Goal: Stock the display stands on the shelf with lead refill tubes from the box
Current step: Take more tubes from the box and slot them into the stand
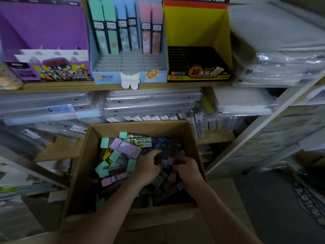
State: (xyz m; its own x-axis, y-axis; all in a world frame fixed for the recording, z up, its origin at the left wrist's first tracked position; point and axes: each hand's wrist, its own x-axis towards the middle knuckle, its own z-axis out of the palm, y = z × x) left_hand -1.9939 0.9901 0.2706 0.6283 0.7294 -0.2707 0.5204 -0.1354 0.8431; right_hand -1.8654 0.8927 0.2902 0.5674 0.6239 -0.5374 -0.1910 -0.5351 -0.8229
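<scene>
An open cardboard box point(82, 166) sits below the shelf, filled with several loose lead refill tubes point(121, 147) with green, purple, pink and blue caps. Both of my hands are down in the box on its right side. My left hand point(147, 168) has its fingers curled into the pile around some tubes. My right hand point(187, 169) curls its fingers on tubes too, close beside the left. On the shelf above stand a purple display stand point(44, 32), a blue display stand point(129, 74) with several tubes in its back row, and a yellow display stand point(197, 25) with empty black slots.
The wooden shelf edge point(70, 86) runs across the view above the box. Stacks of plastic-wrapped folders point(151, 103) fill the lower shelf behind the box and the upper shelf at the right point(281, 50). A white metal rack frame point(260, 131) slants at the right.
</scene>
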